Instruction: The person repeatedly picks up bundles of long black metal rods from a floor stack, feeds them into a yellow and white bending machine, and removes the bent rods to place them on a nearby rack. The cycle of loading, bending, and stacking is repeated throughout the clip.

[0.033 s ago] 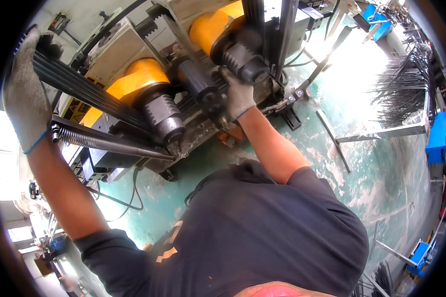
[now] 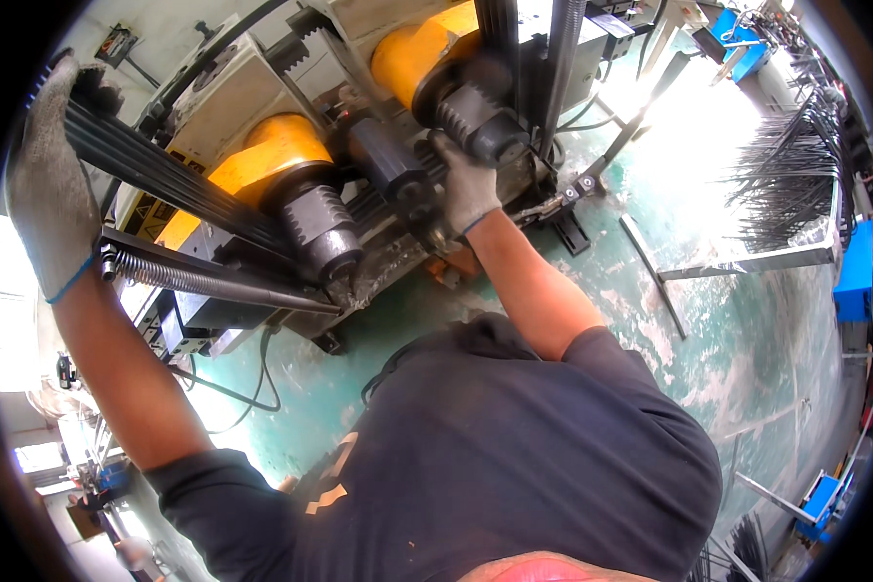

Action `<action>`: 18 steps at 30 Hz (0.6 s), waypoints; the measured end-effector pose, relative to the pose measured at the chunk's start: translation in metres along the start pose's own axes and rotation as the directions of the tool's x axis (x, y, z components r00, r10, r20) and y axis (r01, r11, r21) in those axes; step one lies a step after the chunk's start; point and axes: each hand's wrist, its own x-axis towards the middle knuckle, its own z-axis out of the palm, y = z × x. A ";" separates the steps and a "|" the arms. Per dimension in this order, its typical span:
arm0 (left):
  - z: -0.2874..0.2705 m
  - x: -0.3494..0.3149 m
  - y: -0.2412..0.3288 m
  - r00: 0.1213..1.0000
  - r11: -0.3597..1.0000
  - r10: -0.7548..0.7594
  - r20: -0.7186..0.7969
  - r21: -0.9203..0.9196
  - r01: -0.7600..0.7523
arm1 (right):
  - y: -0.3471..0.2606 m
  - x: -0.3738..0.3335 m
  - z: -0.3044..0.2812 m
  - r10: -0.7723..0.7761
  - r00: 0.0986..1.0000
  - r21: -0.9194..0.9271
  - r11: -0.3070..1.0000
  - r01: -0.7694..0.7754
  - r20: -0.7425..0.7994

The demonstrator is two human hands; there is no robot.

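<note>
My left hand (image 2: 53,184), in a grey knit glove with a blue cuff edge, is raised at the far left. Its fingers stretch out flat along the outer ends of a bundle of long black rods (image 2: 179,179), touching them. The rods slope down to the right across the machine, passing beside a yellow housing (image 2: 281,141) and a toothed roller (image 2: 315,225). My right hand (image 2: 470,189), gloved alike, is beside a second toothed roller (image 2: 468,114) on the right. Its thumb points up; the other fingers are hidden, so their grip does not show.
A dark bar with a coil spring (image 2: 204,279) lies below the rods. Between the rollers is a black hexagonal block (image 2: 386,155). A metal frame (image 2: 747,262) at right holds many thin black rods (image 2: 795,175). Cables (image 2: 262,383) hang near the green floor (image 2: 640,301).
</note>
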 end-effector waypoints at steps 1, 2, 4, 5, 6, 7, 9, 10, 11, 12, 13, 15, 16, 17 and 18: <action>0.000 0.000 0.000 1.000 1.000 0.007 -0.006 0.016 -0.007 | 0.000 -0.001 0.001 -0.055 0.998 -0.042 0.998 0.055 0.002; 0.000 -0.001 -0.001 1.000 0.999 0.014 -0.012 0.032 -0.013 | 0.000 -0.001 0.001 -0.030 1.000 -0.048 0.998 0.030 -0.004; -0.001 -0.003 -0.001 0.999 0.998 -0.027 -0.024 0.049 0.028 | -0.007 0.001 0.004 0.091 0.996 0.026 0.996 -0.091 -0.008; -0.001 -0.004 0.002 0.997 0.996 -0.072 -0.032 0.047 0.073 | -0.012 0.002 0.006 0.183 0.983 0.104 0.978 -0.182 -0.001; -0.001 -0.005 0.005 0.992 0.992 -0.115 -0.041 0.041 0.117 | -0.014 0.004 0.005 0.271 0.963 0.178 0.947 -0.268 0.009; -0.003 -0.005 0.001 0.986 0.986 -0.165 -0.003 -0.009 0.165 | -0.013 0.005 0.003 0.216 0.976 0.115 0.970 -0.216 0.015; -0.011 -0.006 -0.014 0.962 0.958 -0.262 0.079 -0.096 0.269 | -0.016 0.006 0.002 0.110 0.993 -0.009 0.994 -0.110 0.043; -0.013 -0.009 -0.016 0.945 0.941 -0.317 0.081 -0.099 0.324 | -0.020 0.005 0.004 0.111 0.994 0.002 0.994 -0.111 0.017; -0.015 -0.012 -0.018 0.925 0.920 -0.371 0.082 -0.102 0.378 | -0.026 0.005 0.006 0.114 0.993 0.012 0.993 -0.113 -0.008; -0.017 -0.015 -0.020 0.902 0.896 -0.423 0.085 -0.110 0.430 | -0.032 0.005 0.007 0.115 0.993 0.019 0.993 -0.114 -0.037; -0.022 -0.015 -0.021 0.876 0.878 -0.443 0.191 -0.106 0.467 | -0.021 0.004 0.004 0.228 0.973 0.101 0.969 -0.224 -0.026; -0.020 -0.025 -0.031 0.812 0.810 -0.458 0.361 -0.206 0.549 | 0.002 0.001 -0.004 0.370 0.929 0.205 0.908 -0.365 0.016; -0.027 -0.027 -0.031 0.786 0.795 -0.432 0.441 -0.225 0.563 | 0.006 -0.001 -0.006 0.400 0.916 0.228 0.889 -0.397 0.036; -0.032 -0.029 -0.031 0.753 0.778 -0.400 0.522 -0.241 0.580 | 0.010 -0.002 -0.008 0.349 0.936 0.203 0.915 -0.349 0.037; -0.036 -0.034 -0.026 0.804 0.896 -0.265 0.532 -0.172 0.409 | 0.012 -0.004 -0.007 0.298 0.954 0.174 0.938 -0.300 0.042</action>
